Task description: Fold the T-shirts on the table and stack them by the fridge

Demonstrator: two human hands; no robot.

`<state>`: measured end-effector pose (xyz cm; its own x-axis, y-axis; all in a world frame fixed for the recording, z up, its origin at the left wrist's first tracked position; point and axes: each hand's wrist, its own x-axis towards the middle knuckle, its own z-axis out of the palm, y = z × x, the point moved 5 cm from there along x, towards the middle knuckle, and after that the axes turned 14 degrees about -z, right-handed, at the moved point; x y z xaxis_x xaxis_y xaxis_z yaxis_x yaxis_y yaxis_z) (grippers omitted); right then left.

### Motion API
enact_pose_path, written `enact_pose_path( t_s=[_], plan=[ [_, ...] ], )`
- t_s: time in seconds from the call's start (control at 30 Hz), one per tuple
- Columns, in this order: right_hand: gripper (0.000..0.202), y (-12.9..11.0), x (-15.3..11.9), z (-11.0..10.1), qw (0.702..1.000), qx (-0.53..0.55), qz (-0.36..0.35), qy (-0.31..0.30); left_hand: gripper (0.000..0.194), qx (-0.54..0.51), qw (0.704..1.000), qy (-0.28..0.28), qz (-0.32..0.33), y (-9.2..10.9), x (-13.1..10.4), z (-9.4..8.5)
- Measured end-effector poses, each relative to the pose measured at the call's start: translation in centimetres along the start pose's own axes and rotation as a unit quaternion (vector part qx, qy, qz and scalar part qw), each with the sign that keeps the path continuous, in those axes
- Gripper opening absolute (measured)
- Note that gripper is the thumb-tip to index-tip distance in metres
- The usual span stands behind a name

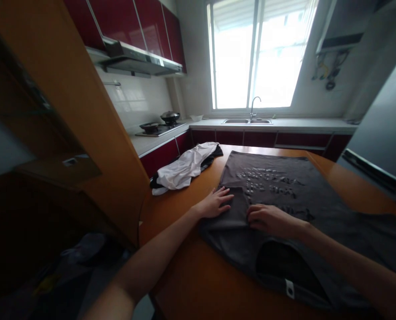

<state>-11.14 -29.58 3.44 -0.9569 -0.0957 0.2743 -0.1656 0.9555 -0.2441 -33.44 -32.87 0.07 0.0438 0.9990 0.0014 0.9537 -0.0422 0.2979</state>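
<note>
A dark grey T-shirt (331, 200) with raised lettering lies spread on the wooden table, its neck opening and white label toward me. One sleeve is turned inward over the body on the left side. My left hand (217, 202) rests flat on that folded sleeve, fingers spread, near the shirt's left edge. Just right of it, my right hand (267, 218) has its fingers curled down against the fabric, at the edge of the sleeve. The fingertips are partly hidden, but they seem to pinch the cloth.
A heap of white and black clothes (187, 166) lies at the table's (171, 222) far left edge. A wooden cabinet (111, 146) stands close on the left, a fridge (381, 133) on the right. Behind are a counter with a sink (236, 121) and a stove with a wok (170, 117).
</note>
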Motion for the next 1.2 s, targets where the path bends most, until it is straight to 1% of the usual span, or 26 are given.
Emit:
enact_pose_path(
  t_s=[0.07, 0.13, 0.2, 0.27, 0.33, 0.43, 0.5, 0.63, 0.7, 0.77, 0.8, 0.83, 0.87, 0.93, 1.0, 1.03, 1.1, 1.2],
  plan=[
    [0.017, 2.3, 0.4, 0.1, 0.996, -0.001, 0.071, 0.055, 0.052, -0.001, 0.999, 0.033, 0.008, 0.2, -0.1, -0.5],
    [0.02, 5.0, 1.3, -0.3, 0.981, -0.022, 0.156, 0.113, 0.051, 0.001, 0.999, 0.049, 0.004, 0.2, 0.0, -0.6],
    [0.023, 7.4, 2.7, -0.4, 0.966, -0.038, 0.217, 0.138, 0.055, 0.014, 0.999, 0.027, -0.015, -0.2, 0.1, 0.0],
    [0.025, 9.3, 4.2, 0.0, 0.956, -0.052, 0.253, 0.141, 0.058, 0.028, 0.999, -0.009, -0.036, -0.7, 0.3, 0.8],
    [0.022, 10.7, 5.5, 0.6, 0.948, -0.047, 0.278, 0.147, 0.059, 0.031, 0.998, -0.028, -0.045, -1.1, 0.3, 1.3],
    [0.012, 12.2, 6.9, 1.3, 0.94, -0.013, 0.299, 0.165, 0.059, 0.024, 0.998, -0.031, -0.041, -1.2, 0.2, 1.5],
    [0.009, 12.9, 7.5, 1.3, 0.938, 0.006, 0.3, 0.175, 0.06, 0.018, 0.999, -0.026, -0.041, -1.2, 0.2, 1.4],
    [0.019, 13.7, 7.9, 0.9, 0.93, 0.03, 0.307, 0.2, 0.066, 0.014, 0.999, 0.002, -0.03, -1.0, 0.0, 1.1],
    [0.024, 13.6, 7.7, 1.1, 0.925, 0.023, 0.322, 0.2, 0.067, 0.012, 1.0, -0.001, -0.028, -1.1, -0.1, 1.2],
    [0.026, 13.2, 7.5, 1.5, 0.924, 0.005, 0.341, 0.173, 0.064, 0.009, 0.999, -0.012, -0.03, -1.1, -0.1, 1.3],
    [0.026, 12.9, 7.3, 1.7, 0.923, -0.009, 0.35, 0.159, 0.062, 0.007, 1.0, -0.009, -0.028, -1.2, -0.1, 1.3],
    [0.025, 12.5, 7.1, 1.7, 0.923, -0.027, 0.354, 0.151, 0.06, 0.002, 1.0, 0.005, -0.026, -1.2, -0.1, 1.0],
    [0.024, 11.9, 7.0, 1.5, 0.922, -0.047, 0.351, 0.154, 0.057, -0.007, 0.999, 0.031, -0.027, -1.3, 0.0, 0.7],
    [0.022, 10.6, 6.5, 0.8, 0.923, -0.085, 0.331, 0.177, 0.051, -0.03, 0.992, 0.108, -0.052, -1.9, 0.2, -0.4],
    [0.02, 9.0, 5.8, 0.1, 0.928, -0.103, 0.301, 0.196, 0.045, -0.049, 0.978, 0.168, -0.112, -3.1, 0.6, -1.3],
    [0.02, 8.1, 5.3, 0.0, 0.932, -0.102, 0.286, 0.198, 0.041, -0.059, 0.971, 0.181, -0.147, -3.8, 1.0, -1.6],
    [0.021, 6.2, 4.2, 0.1, 0.942, -0.089, 0.259, 0.193, 0.033, -0.089, 0.959, 0.174, -0.203, -5.0, 1.9, -1.8],
    [0.022, 3.2, 2.1, 1.1, 0.957, -0.063, 0.222, 0.175, 0.022, -0.137, 0.952, 0.143, -0.236, -5.8, 3.7, -1.9]
  ],
)
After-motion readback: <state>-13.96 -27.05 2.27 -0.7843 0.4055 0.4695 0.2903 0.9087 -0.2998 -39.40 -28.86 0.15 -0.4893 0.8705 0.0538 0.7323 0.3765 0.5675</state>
